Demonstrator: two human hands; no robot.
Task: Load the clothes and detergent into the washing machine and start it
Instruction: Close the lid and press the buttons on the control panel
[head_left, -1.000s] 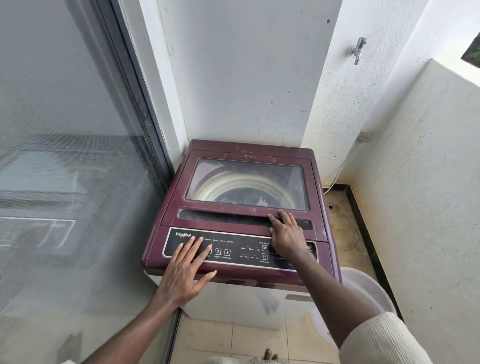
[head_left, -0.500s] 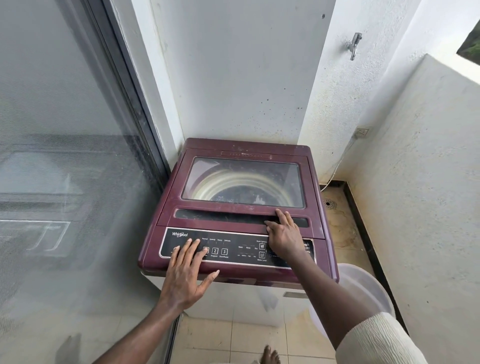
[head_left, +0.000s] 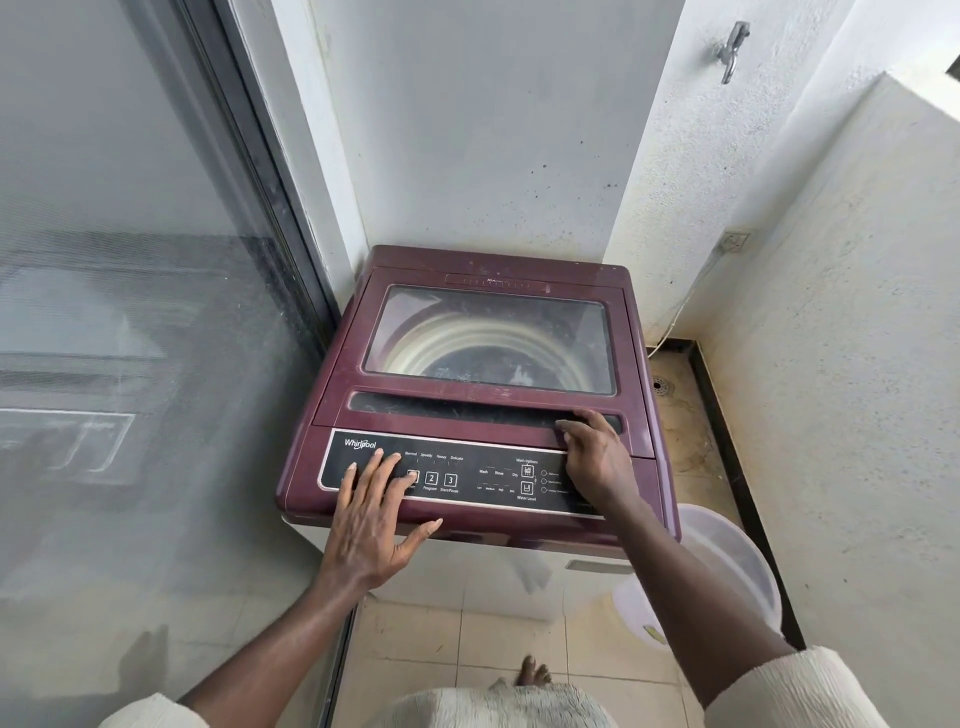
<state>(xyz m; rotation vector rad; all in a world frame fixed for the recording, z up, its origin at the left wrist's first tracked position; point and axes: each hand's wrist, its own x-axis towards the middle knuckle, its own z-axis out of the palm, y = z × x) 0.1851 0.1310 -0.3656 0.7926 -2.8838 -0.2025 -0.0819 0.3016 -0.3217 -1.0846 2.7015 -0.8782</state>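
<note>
A maroon top-loading washing machine (head_left: 332, 395) stands in a corner. Its lid (head_left: 488, 280) is down, and the drum shows through the glass window (head_left: 493, 338). My left hand (head_left: 371, 525) lies flat with fingers spread on the left end of the black control panel (head_left: 493, 480), fingertips near the numbered buttons. My right hand (head_left: 597, 457) rests on the right end of the lid's dark handle recess (head_left: 441, 408), with the fingers curled into it. Neither clothes nor detergent can be seen.
A translucent plastic basin (head_left: 737, 561) sits on the floor to the machine's right, partly behind my right arm. A glass sliding door (head_left: 130, 312) fills the left. White walls close in behind and on the right, with a tap (head_left: 730, 49) high up. My foot (head_left: 532, 673) is on the tiles.
My right hand has slid a little right along the lid's handle recess. My left hand stays on the panel. The view has tilted down slightly.
</note>
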